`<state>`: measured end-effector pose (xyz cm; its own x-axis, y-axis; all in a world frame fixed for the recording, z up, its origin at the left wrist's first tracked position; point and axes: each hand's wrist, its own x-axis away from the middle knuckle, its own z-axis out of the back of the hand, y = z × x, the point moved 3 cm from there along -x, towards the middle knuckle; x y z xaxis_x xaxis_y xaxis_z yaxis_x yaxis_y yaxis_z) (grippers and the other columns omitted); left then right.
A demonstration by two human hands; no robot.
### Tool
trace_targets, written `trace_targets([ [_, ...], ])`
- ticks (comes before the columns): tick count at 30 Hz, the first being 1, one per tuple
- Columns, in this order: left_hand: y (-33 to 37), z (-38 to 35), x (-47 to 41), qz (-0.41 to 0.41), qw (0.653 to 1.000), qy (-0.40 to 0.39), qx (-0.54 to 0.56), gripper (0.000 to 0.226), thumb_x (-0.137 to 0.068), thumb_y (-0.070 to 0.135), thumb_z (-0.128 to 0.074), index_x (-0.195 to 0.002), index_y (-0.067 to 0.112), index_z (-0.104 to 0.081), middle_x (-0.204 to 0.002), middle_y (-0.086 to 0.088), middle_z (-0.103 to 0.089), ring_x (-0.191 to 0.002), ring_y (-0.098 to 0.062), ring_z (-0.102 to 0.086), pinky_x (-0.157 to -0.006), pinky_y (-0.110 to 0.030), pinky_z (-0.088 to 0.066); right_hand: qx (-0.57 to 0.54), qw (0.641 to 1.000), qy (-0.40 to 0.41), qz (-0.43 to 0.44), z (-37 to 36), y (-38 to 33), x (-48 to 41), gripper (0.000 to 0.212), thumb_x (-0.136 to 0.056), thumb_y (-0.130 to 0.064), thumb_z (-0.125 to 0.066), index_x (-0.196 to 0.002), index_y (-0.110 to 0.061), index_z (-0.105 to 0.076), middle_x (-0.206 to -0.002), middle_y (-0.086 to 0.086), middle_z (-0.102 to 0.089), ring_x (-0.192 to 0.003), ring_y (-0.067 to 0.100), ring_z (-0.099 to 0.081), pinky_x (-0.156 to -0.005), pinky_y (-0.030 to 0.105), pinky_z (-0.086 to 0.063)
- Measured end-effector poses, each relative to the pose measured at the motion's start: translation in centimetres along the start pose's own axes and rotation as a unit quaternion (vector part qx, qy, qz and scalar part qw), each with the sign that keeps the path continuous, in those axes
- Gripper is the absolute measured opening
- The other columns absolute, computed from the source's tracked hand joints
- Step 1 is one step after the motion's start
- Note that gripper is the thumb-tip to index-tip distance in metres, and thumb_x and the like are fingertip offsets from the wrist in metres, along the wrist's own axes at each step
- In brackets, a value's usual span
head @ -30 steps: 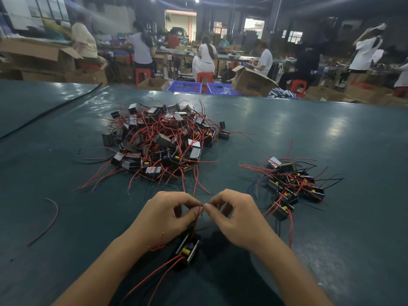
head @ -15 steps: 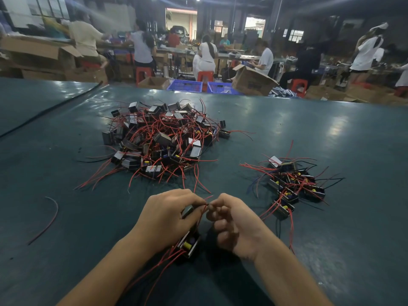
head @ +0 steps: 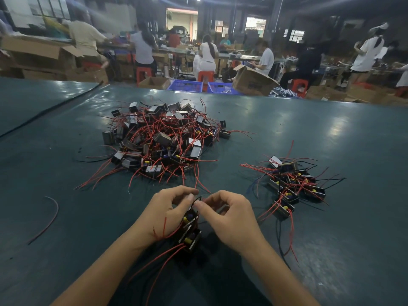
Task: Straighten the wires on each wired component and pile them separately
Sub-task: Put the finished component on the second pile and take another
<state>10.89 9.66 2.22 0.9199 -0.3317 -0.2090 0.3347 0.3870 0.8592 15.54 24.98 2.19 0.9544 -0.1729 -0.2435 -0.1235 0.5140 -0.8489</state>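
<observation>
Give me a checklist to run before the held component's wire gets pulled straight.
1. Left hand grips the component: ok.
2. Right hand pinches its black wire: ok.
3. That wire is straight: not ok, it arches between the hands.
4. Held wires are free of the second component on the table: cannot tell.
5. Small pile lies apart from the big pile: ok.
</observation>
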Motion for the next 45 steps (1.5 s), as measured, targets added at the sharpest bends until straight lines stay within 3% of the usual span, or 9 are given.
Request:
trace_targets([
  [3, 0.2, -0.1, 0.1, 0.007, 1.0, -0.015, 0.025, 0.018, -0.093, 0.011, -0.06, -0.102, 0.023, -0.069, -0.093, 0.001, -0.073, -0.09, -0.01, -0.068, -0.087, -0.029, -0.054, -0.011, 1.0, -0.006, 0.015, 0.1, -0.1, 0.0, 0.016, -0.081, -0.034, -0.075, -0.071, -0.024, -0.069, -0.068, -0.015, -0.068, -0.053, -0.001, -0.054, -0.053, 0.014, -0.041],
  [10, -0.2, 0.4, -0.2, 0.045, 0.994, -0.015, 0.094, 0.017, -0.095, 0.015, -0.058, -0.095, 0.024, -0.072, -0.072, 0.008, -0.071, -0.07, -0.003, -0.065, -0.066, -0.014, -0.051, -0.025, 1.0, -0.007, 0.01, 0.1, 0.0, 0.0, 0.013, -0.085, -0.028, -0.07, -0.074, -0.024, -0.065, -0.071, -0.023, -0.064, -0.052, 0.002, -0.053, -0.051, 0.016, -0.044],
  [16, 0.0, 0.7, -0.2, 0.01, 0.994, 0.048, 0.093, 0.017, -0.094, 0.017, -0.059, -0.083, 0.016, -0.071, -0.063, 0.004, -0.065, -0.057, 0.0, -0.059, -0.055, -0.012, -0.046, -0.111, 0.994, 0.02, -0.012, -0.1, 0.2, -0.2, 0.012, -0.086, -0.017, -0.07, -0.086, -0.027, -0.064, -0.079, -0.001, -0.069, -0.07, 0.026, -0.066, -0.066, 0.047, -0.058],
  [22, 0.2, 0.6, -0.2, -0.015, 0.994, 0.01, 0.109, 0.012, -0.09, 0.019, -0.063, -0.082, 0.017, -0.071, -0.067, 0.003, -0.069, -0.063, -0.005, -0.063, -0.063, -0.014, -0.05, -0.162, 0.987, 0.012, -0.008, -0.1, 0.2, -0.3, 0.007, -0.091, -0.018, -0.066, -0.088, -0.025, -0.065, -0.073, 0.002, -0.072, -0.059, 0.012, -0.065, -0.053, 0.025, -0.052],
  [27, 0.7, 0.5, -0.1, -0.036, 0.986, -0.024, 0.159, 0.017, -0.075, 0.033, -0.068, -0.078, 0.019, -0.075, -0.067, -0.002, -0.071, -0.063, -0.008, -0.065, -0.063, -0.016, -0.051, -0.152, 0.988, -0.01, 0.018, -0.2, -0.2, -0.2, 0.01, -0.094, -0.02, -0.063, -0.086, -0.023, -0.069, -0.076, 0.004, -0.071, -0.068, 0.022, -0.066, -0.063, 0.044, -0.056],
  [30, 0.8, 0.5, -0.1, -0.038, 0.986, -0.019, 0.162, 0.016, -0.074, 0.032, -0.069, -0.078, 0.019, -0.076, -0.064, 0.0, -0.069, -0.06, -0.005, -0.062, -0.059, -0.014, -0.047, -0.132, 0.99, -0.013, 0.04, 0.1, -0.4, -0.3, 0.013, -0.094, -0.021, -0.062, -0.085, -0.023, -0.071, -0.077, 0.0, -0.071, -0.065, 0.015, -0.064, -0.063, 0.043, -0.056],
  [36, 1.1, 0.1, -0.1, -0.039, 0.984, -0.044, 0.171, 0.011, -0.088, 0.011, -0.064, -0.083, 0.005, -0.072, -0.051, 0.009, -0.057, -0.047, 0.003, -0.048, -0.049, -0.008, -0.037, -0.105, 0.991, 0.009, 0.077, 0.7, -0.9, -0.1, 0.012, -0.089, -0.02, -0.069, -0.081, -0.029, -0.072, -0.072, -0.011, -0.07, -0.058, 0.006, -0.063, -0.055, 0.022, -0.051],
  [40, 1.3, 0.1, 0.1, -0.042, 0.984, -0.054, 0.167, 0.011, -0.086, 0.013, -0.063, -0.083, 0.007, -0.072, -0.052, 0.01, -0.057, -0.049, 0.002, -0.048, -0.051, -0.01, -0.038, -0.105, 0.991, 0.027, 0.078, 0.9, -0.9, -0.1, 0.012, -0.087, -0.02, -0.072, -0.077, -0.027, -0.07, -0.069, -0.009, -0.069, -0.056, 0.009, -0.062, -0.054, 0.034, -0.055],
  [45, 1.4, 0.1, 0.3, -0.044, 0.985, -0.066, 0.154, 0.01, -0.088, 0.007, -0.063, -0.084, 0.007, -0.072, -0.056, 0.012, -0.062, -0.053, 0.004, -0.054, -0.054, -0.009, -0.04, -0.117, 0.99, 0.007, 0.078, 0.6, -1.0, 0.0, 0.011, -0.089, -0.024, -0.069, -0.079, -0.029, -0.069, -0.072, -0.01, -0.069, -0.06, 0.008, -0.062, -0.056, 0.038, -0.056],
])
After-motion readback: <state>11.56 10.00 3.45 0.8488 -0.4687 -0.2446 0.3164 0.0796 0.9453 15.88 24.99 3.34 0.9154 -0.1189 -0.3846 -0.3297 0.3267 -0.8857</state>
